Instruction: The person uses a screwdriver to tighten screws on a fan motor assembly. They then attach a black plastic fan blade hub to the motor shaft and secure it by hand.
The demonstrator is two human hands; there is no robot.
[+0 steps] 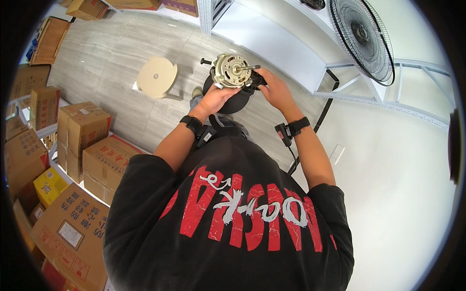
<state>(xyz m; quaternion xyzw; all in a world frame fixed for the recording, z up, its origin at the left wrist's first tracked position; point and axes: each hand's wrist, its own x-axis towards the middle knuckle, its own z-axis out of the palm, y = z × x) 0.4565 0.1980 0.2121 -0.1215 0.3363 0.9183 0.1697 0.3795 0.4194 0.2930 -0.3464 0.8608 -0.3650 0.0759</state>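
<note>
A fan motor (233, 71) with a cream-coloured metal body and a thin shaft pointing right is held out in front of me. My left hand (216, 100) supports it from below and to the left, its fingers curled under the body. At the motor's right side, my right hand (276, 89) is closed around a black fitting (252, 82) attached to it; its fingertips are partly hidden. A black knob (206, 61) sticks out on the left of the motor. Beneath everything is a round black base (233, 103), partly covered by my hands.
A round beige stool (158, 76) stands ahead on the left. Cardboard boxes (83, 127) fill shelves along the left. A caged fan (361, 34) is at the upper right, by a white shelf (272, 41). A black pole (323, 114) slants along the white wall.
</note>
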